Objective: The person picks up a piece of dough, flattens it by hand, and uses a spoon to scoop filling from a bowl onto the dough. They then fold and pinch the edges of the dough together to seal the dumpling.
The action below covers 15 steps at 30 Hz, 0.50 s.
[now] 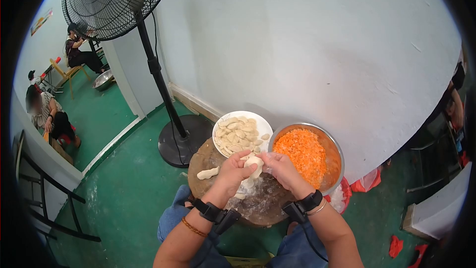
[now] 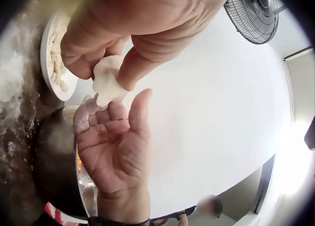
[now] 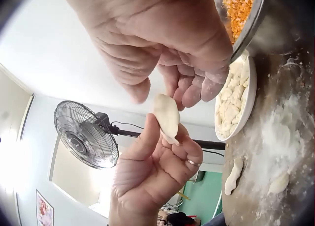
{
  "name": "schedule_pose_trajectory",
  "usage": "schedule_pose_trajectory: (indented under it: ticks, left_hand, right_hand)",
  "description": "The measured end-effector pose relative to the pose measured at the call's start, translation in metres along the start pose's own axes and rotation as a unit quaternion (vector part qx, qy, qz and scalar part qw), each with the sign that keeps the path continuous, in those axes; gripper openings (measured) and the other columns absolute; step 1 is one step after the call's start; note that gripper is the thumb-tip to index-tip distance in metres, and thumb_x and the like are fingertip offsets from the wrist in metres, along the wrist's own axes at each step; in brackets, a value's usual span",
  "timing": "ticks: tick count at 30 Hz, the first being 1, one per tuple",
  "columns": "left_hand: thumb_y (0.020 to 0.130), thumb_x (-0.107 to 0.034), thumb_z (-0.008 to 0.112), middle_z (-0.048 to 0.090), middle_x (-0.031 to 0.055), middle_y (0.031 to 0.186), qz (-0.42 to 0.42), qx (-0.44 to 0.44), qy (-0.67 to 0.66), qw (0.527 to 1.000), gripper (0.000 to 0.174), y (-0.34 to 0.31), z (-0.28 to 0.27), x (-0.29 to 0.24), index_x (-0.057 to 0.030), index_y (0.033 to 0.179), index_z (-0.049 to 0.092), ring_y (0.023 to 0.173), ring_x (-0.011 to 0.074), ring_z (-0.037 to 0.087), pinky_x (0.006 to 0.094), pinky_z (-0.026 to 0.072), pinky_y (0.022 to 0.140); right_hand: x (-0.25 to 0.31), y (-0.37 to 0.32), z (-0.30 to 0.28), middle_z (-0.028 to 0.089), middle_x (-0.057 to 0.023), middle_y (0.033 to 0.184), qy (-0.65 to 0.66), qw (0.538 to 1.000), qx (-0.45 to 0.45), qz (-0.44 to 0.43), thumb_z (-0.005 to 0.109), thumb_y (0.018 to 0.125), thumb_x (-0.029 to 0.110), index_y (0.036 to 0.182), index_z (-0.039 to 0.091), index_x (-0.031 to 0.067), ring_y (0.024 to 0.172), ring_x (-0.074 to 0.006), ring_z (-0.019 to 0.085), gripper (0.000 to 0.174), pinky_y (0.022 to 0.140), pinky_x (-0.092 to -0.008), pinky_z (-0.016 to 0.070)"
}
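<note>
Over the round wooden board [image 1: 267,207], my left hand [image 1: 234,174] pinches a pale dough wrapper [image 3: 166,115] between thumb and fingers. In the left wrist view the dough wrapper [image 2: 106,79] has an uneven edge. My right hand [image 1: 285,169] is beside it, thumb apart from the fingers, fingertips close to the wrapper's edge and dusted with flour. A strip of dough [image 1: 208,172] lies on the board to the left. Behind the hands, a white plate [image 1: 265,120] holds many dumplings [image 1: 235,134]. At the right, a metal bowl [image 1: 338,156] contains orange, chopped filling [image 1: 300,151].
White flour [image 3: 283,137] covers part of the board, with a small dough piece [image 3: 279,184] on it. A black standing fan [image 1: 153,64] rises at the back left, beside the wall [image 1: 297,44]. Red plastic bags [image 1: 367,181] lie right of the bowl. Other people sit far left.
</note>
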<state>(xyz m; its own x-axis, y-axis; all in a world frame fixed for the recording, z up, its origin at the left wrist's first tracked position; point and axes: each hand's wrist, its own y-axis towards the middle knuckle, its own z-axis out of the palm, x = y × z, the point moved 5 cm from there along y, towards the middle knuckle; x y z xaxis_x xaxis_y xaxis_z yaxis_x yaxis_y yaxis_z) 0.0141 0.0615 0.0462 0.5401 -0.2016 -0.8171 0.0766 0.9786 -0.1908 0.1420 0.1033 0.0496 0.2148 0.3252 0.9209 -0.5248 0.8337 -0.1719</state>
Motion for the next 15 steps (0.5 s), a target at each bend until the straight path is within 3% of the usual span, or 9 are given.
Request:
schedule_pose_trajectory:
  ticks: [2, 8, 11, 14, 15]
  left_hand:
    - [0.078, 0.002, 0.064, 0.061, 0.006, 0.092, 0.015, -0.011, -0.024, 1.0, 0.051, 0.001, -0.001, 0.0, 0.0012, 0.123, 0.04, 0.079, 0.011, 0.059, 0.0205, 0.0465, 0.066]
    - [0.077, 0.002, 0.066, 0.061, 0.0068, 0.088, 0.008, -0.011, 0.073, 0.997, 0.054, 0.001, -0.002, -0.003, 0.0025, 0.124, 0.038, 0.078, 0.0104, 0.058, 0.0205, 0.0469, 0.068]
    - [0.077, 0.003, 0.065, 0.061, 0.0081, 0.09, 0.013, 0.007, 0.025, 1.0, 0.053, 0.002, -0.002, 0.0, 0.0024, 0.123, 0.038, 0.081, 0.0108, 0.059, 0.0212, 0.0475, 0.07]
    - [0.078, 0.004, 0.064, 0.062, 0.0095, 0.093, 0.008, 0.015, -0.026, 1.0, 0.051, 0.001, 0.001, 0.0, 0.0025, 0.123, 0.038, 0.084, 0.0115, 0.059, 0.0222, 0.0481, 0.073]
    - [0.078, 0.004, 0.063, 0.061, 0.0096, 0.095, 0.008, 0.016, -0.031, 0.999, 0.051, 0.001, 0.001, 0.0, 0.0025, 0.123, 0.039, 0.085, 0.012, 0.06, 0.0227, 0.0485, 0.075]
  right_hand:
    - [-0.002, 0.0, -0.002, 0.063, -0.0035, 0.086, -0.07, 0.997, 0.013, -0.014, 0.059, 0.087, 0.017, 0.095, 0.062, -0.0012, 0.075, -0.0072, 0.056, 0.02, 0.068, -0.0204, 0.0449]
    - [-0.005, 0.005, -0.009, 0.063, -0.0037, 0.088, -0.193, 0.976, 0.001, -0.1, 0.058, 0.087, 0.014, 0.098, 0.062, -0.0013, 0.078, -0.0062, 0.056, 0.019, 0.069, -0.0202, 0.0448]
    - [-0.001, 0.001, -0.004, 0.063, -0.0039, 0.087, -0.18, 0.979, 0.011, -0.092, 0.058, 0.087, 0.015, 0.098, 0.062, -0.0017, 0.077, -0.0068, 0.056, 0.02, 0.069, -0.0202, 0.0449]
    - [0.001, -0.002, 0.003, 0.063, -0.0044, 0.086, 0.019, 1.0, 0.007, -0.003, 0.059, 0.087, 0.017, 0.097, 0.062, -0.0027, 0.077, -0.0074, 0.057, 0.022, 0.069, -0.0204, 0.0451]
    - [0.003, -0.003, 0.005, 0.063, -0.0044, 0.085, 0.03, 1.0, 0.005, 0.003, 0.059, 0.087, 0.017, 0.097, 0.062, -0.0028, 0.077, -0.0076, 0.057, 0.022, 0.069, -0.0205, 0.0451]
